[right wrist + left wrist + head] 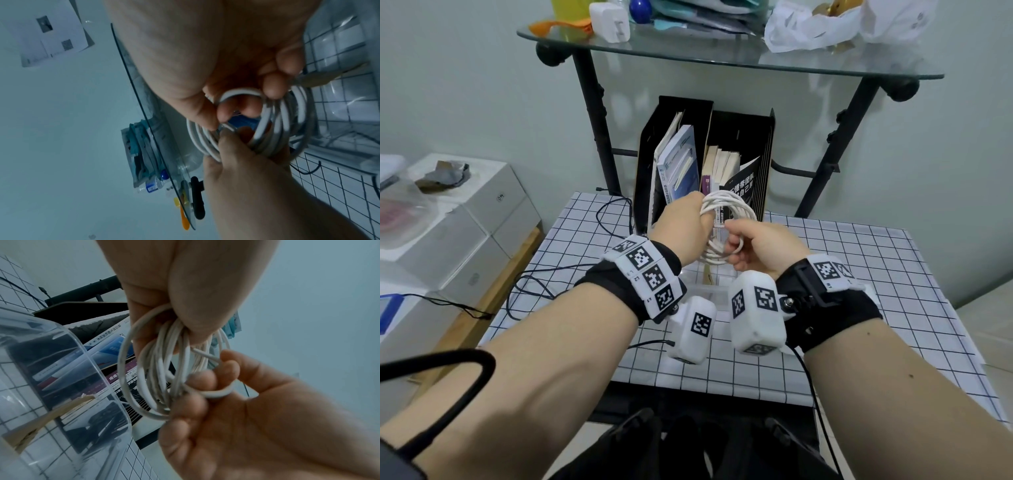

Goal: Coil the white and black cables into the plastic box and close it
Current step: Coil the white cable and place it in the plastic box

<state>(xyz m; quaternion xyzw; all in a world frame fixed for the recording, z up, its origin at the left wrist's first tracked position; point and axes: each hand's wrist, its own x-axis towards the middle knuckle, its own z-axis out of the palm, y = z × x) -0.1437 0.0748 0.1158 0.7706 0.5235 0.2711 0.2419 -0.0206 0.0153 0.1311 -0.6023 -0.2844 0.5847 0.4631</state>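
Note:
Both hands hold the white cable [726,205], wound into a coil of several loops, above the checked table. My left hand [705,214] grips the coil's far side, fingers curled round the bundle [156,369]. My right hand [732,236] pinches a loop and the loose end on the near side [242,95]. The clear plastic box [714,294] stands open just below the hands, with a tan wooden piece inside [41,420]. The black cable [599,214] lies loose on the table's left side, trailing off the edge. No lid can be made out.
A black file holder with books [743,137] stands right behind the hands. Above it is a cluttered glass shelf [722,65] on black legs. White boxes [465,212] are stacked to the left of the checked tablecloth [859,274].

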